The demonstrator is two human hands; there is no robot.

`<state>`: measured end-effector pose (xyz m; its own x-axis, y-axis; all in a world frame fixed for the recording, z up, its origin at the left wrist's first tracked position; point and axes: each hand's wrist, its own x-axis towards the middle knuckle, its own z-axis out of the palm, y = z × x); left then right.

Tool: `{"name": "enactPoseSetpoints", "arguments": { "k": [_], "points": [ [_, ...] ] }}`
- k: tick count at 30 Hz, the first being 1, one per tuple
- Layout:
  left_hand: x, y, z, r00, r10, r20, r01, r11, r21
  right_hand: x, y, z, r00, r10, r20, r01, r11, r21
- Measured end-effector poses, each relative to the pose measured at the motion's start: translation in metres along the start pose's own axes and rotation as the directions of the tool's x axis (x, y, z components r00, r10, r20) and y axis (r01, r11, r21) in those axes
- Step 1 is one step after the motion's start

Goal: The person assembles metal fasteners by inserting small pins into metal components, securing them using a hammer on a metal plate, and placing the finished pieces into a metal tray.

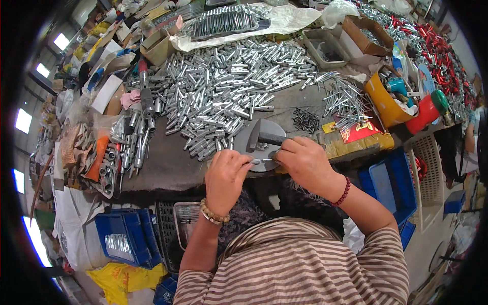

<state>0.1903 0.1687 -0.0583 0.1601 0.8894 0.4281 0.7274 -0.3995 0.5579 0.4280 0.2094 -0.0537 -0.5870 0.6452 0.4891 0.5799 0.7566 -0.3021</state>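
Over a round grey metal plate (245, 136) at the table's near edge, my two hands come close together. My left hand (226, 175) pinches one end of a small silver metal rod (263, 160) between thumb and fingers. From the right, my right hand (306, 163) is closed, with its fingertips at the rod's other end. A hammer (272, 138) sits above the rod, its head over the plate and its handle running into my right hand, which partly hides it. A large heap of silver metal tubes (223, 86) lies just beyond the plate.
Dark screws (305, 120) and thin silver rods (346, 104) lie right of the plate, near a yellow container (385, 101). Sockets and tools (133, 140) crowd the left. Below the table are blue crates (124, 236) and a blue bin (389, 185).
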Motion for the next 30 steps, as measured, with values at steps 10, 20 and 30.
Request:
{"name": "enactPoseSetpoints", "arguments": {
  "k": [10, 20, 30],
  "points": [
    [-0.003, 0.0, 0.003, 0.999, -0.038, -0.005, 0.038, 0.999, -0.005, 0.006, -0.002, 0.002, 0.996, -0.074, 0.058, 0.078, 0.995, -0.07],
    [-0.004, -0.002, 0.006, 0.999, -0.053, 0.011, 0.054, 0.996, -0.067, 0.008, -0.006, 0.004, 0.986, -0.134, 0.095, 0.145, 0.983, -0.115],
    [-0.008, -0.007, 0.008, 0.998, -0.069, 0.003, 0.069, 0.994, -0.086, -0.016, 0.019, -0.013, 0.963, 0.167, -0.21, -0.191, 0.977, -0.098]
  ]
}}
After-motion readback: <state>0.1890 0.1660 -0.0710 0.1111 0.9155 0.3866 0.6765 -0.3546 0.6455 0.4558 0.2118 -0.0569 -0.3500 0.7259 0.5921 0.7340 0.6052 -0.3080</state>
